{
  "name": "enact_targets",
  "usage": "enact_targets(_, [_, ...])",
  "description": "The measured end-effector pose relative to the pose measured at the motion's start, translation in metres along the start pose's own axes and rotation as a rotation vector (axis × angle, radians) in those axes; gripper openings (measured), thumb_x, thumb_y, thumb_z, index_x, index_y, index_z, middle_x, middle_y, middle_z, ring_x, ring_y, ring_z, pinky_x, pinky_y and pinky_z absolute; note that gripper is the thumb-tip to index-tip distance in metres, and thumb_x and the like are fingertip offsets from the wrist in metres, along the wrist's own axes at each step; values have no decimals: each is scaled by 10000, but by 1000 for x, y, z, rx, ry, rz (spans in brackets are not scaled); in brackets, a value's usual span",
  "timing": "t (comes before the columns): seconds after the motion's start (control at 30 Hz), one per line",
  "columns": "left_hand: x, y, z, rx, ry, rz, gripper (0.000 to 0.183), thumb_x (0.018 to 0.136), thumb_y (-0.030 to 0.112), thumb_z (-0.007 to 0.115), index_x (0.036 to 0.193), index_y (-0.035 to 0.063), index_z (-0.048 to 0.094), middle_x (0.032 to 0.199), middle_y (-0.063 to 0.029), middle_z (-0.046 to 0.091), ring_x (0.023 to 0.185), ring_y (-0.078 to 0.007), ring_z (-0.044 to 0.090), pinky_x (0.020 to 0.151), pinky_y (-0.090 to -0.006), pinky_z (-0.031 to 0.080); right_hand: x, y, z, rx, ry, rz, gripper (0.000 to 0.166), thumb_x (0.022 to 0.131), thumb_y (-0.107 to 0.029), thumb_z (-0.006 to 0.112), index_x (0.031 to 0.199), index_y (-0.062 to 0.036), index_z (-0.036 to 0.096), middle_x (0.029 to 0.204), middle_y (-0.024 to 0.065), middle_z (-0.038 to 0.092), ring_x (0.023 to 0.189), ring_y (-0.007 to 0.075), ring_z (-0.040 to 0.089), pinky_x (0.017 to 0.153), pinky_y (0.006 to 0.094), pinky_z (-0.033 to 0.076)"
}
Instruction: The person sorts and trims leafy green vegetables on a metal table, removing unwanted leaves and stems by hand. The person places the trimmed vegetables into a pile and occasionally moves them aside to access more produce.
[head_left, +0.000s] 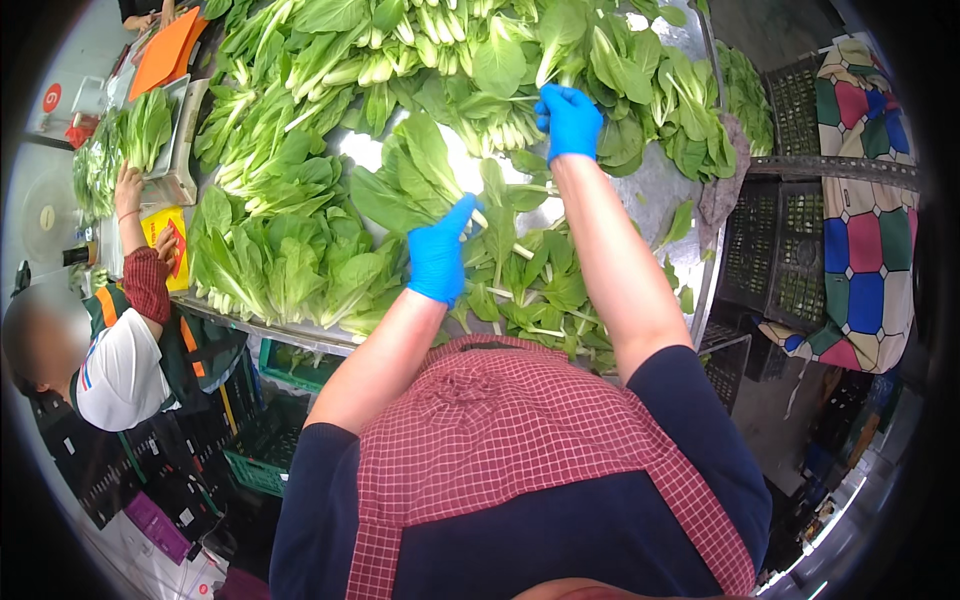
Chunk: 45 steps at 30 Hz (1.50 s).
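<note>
My left hand (441, 251), in a blue glove, is closed around the base of a small bunch of leafy greens (412, 176) with pale stems, its leaves pointing up and away to the left. Farther out to the right, my right hand (571, 124), also gloved in blue, has its fingers curled on the thin stem of a single green leaf (480, 103), beside the far heap. Below and between my hands, loose leaves and stalks (555, 289) are scattered on the metal table (667, 202).
Stacked bunches of greens (277, 262) line the table's left side. On the left, a co-worker's hand (129, 187) touches greens (146, 131) on a scale (184, 142). Green crates (266, 450) stand below the near edge; black crates (750, 240) stand right. A grey cloth (726, 176) hangs over the right rim.
</note>
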<state>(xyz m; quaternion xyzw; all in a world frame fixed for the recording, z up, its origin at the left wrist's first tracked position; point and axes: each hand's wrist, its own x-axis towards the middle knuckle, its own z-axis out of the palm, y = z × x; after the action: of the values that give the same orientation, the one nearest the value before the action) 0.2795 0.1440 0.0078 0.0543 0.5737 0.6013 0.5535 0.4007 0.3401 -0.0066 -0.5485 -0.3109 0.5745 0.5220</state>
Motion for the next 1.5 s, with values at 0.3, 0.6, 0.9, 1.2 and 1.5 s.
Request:
enact_targets(0.3, [9, 19, 26, -67, -61, 61, 144, 857, 98, 676, 727, 60, 628, 765, -37, 639, 660, -98, 548, 659, -242, 418, -13, 14, -17, -161, -59, -4, 276, 852, -171, 662, 1038, 31, 635, 755, 99, 676, 591, 155, 625, 500, 261, 477])
enact_targets(0.6, [4, -6, 4, -78, -48, 25, 139, 821, 95, 712, 940, 34, 673, 827, 7, 637, 677, -76, 535, 628, -227, 409, 15, -6, 17, -135, 46, 7, 229, 760, -165, 761, 860, 18, 667, 681, 75, 639, 527, 143, 566, 475, 274, 425])
enact_targets(0.9, [10, 24, 19, -270, -113, 89, 97, 838, 73, 692, 922, 32, 667, 859, -41, 655, 721, -119, 586, 659, -251, 457, -111, -10, -15, -769, -382, -540, 222, 761, -229, 758, 845, -37, 686, 719, 66, 638, 615, 135, 588, 571, 281, 471])
enact_targets(1.2, [10, -6, -12, -307, -340, -41, 146, 870, 76, 649, 982, -17, 638, 882, -86, 654, 806, -156, 613, 747, -270, 466, -153, 20, -50, -394, -443, -127, 152, 843, -185, 667, 876, -39, 696, 716, 47, 640, 635, 147, 606, 576, 297, 478])
enact_targets(1.5, [10, -8, -16, -564, -374, -187, 275, 908, 137, 610, 1130, -23, 587, 1067, -89, 622, 992, -168, 584, 885, -288, 454, -153, 37, -80, -157, -377, 504, 164, 847, -156, 643, 912, -6, 638, 779, 46, 635, 626, 109, 560, 568, 262, 459])
